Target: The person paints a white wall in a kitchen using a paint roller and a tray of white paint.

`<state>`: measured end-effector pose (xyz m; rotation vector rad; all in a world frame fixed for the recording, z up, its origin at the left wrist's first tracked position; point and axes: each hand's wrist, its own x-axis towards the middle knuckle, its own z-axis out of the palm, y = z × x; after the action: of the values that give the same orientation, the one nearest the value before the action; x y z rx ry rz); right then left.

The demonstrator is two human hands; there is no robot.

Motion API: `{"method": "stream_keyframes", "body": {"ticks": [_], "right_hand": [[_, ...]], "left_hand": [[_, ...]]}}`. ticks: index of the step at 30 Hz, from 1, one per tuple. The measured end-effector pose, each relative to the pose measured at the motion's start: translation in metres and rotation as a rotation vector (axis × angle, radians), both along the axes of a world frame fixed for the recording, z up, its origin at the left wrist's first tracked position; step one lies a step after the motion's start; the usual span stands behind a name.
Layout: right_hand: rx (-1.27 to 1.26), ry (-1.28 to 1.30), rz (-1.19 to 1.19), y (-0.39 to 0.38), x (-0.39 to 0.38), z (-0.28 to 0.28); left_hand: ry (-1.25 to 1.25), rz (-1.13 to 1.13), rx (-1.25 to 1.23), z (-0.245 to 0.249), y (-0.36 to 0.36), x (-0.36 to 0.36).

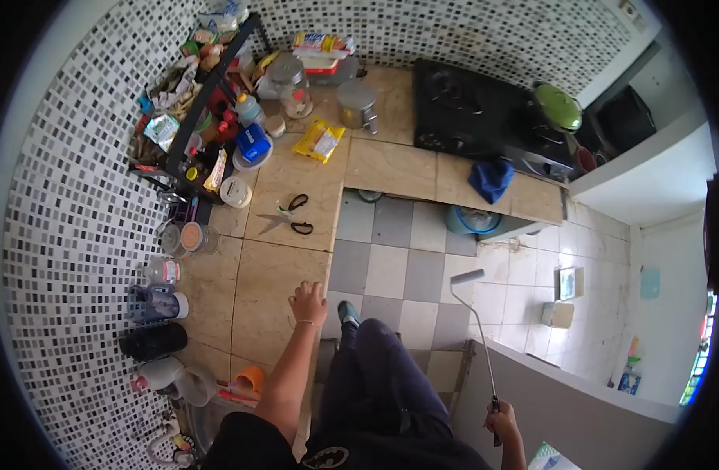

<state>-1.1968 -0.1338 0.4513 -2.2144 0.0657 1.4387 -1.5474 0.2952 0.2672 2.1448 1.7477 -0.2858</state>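
My left hand (pixel 308 304) is at the edge of the tiled counter (pixel 269 278), palm down with slightly curled fingers and nothing in it. Black-handled scissors (pixel 290 219) lie with their blades apart on the counter beyond that hand. On the right, my right hand (pixel 501 423) is closed around the dark handle of a mini paint roller (pixel 482 329). Its long, bent metal rod reaches forward over the floor and ends in a narrow grey head. Whether the head touches the floor cannot be made out.
Jars, bottles and an orange cup (pixel 250 378) line the wall side of the counter. A yellow packet (pixel 319 140) lies near a metal pot (pixel 357 105). Further right are a black stove (pixel 484 110), a blue cloth (pixel 491 181) and a blue bucket (pixel 475 221). A low wall (pixel 563 392) stands at right.
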Motion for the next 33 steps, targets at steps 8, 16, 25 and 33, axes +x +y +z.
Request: {"method": "stream_keyframes", "body": {"ticks": [8,16,25,33], "right_hand": [[-0.230,-0.163,0.365,0.156,0.024,-0.299],[-0.208,0.720,0.125,0.413,0.137,-0.331],[-0.011,0.650,0.090,0.472,0.165,-0.273],[0.205,0.721,-0.430,0.409,0.138,-0.238]], "left_hand": [[-0.215,0.162,0.500,-0.083,0.018,-0.028],[-0.168,0.258,0.351,-0.024,0.107,0.013],[-0.256,-0.087,0.286,-0.001,0.193,0.115],[-0.339,-0.425,0.135,-0.021,0.188,0.148]]}}
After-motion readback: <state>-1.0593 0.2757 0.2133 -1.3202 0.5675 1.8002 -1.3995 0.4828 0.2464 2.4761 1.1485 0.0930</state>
